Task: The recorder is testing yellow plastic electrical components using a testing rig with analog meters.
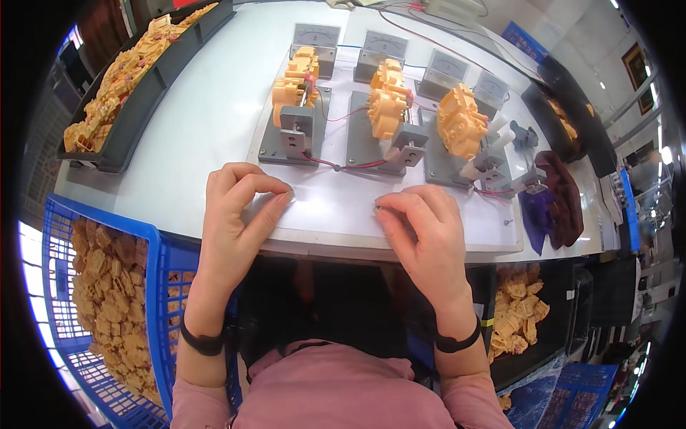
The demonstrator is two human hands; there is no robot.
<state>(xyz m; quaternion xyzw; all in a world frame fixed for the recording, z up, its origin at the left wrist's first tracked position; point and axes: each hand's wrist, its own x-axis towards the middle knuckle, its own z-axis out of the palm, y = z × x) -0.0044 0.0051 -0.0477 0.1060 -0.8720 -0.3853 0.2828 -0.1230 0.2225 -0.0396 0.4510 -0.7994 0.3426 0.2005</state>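
Observation:
Over the near edge of the white work board (329, 230), my left hand (239, 204) is closed in a pinch. Whatever lies between its thumb and forefinger is too small to name. My right hand (425, 222) pinches too, with a tiny dark speck showing at its fingertips. Beyond them stand three grey test fixtures, each carrying a yellow plastic gear housing: the left housing (294, 89), the middle housing (388, 100) and the right housing (461, 121). Red wires (336, 166) run along the front of the fixtures. Neither hand touches a housing.
Several analog meters (316, 43) stand behind the fixtures. A grey tray (118, 159) of yellow parts lies at far left, with a blue basket (153, 247) of more below. On the right are a dark purple cloth (547, 207), a small screw (508, 222) and a black bin (550, 343) of yellow parts.

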